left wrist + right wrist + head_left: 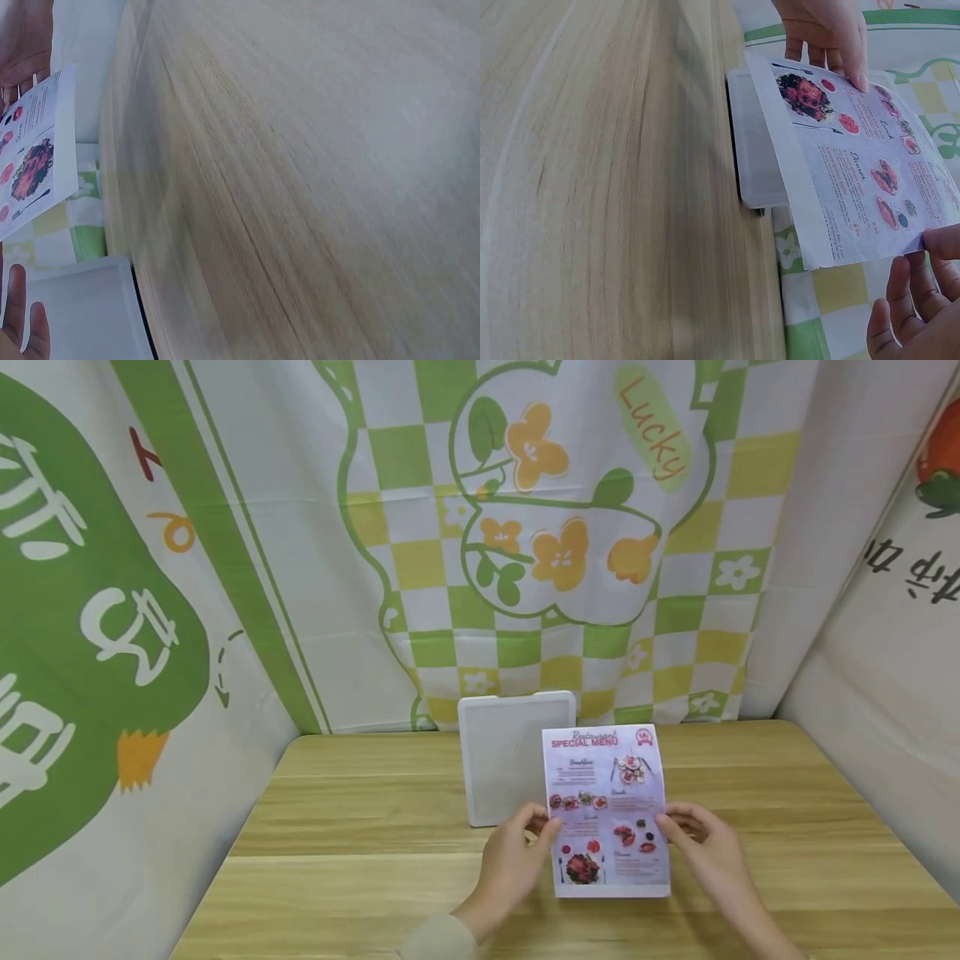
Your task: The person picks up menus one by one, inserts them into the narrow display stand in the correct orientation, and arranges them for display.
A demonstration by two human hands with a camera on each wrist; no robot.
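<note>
Both hands pinch the menu sheet [609, 810] by its side edges: left hand [512, 860], right hand [705, 847], holding it upright above the wooden surface [360, 860], before a white panel [498, 760]. Left wrist view: the sheet's corner shows at the frame edge. Right wrist view: thumbs grip both edges.

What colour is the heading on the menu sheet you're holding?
Red, on a pale lilac menu sheet held by both hands; clearest in the head view.
</note>
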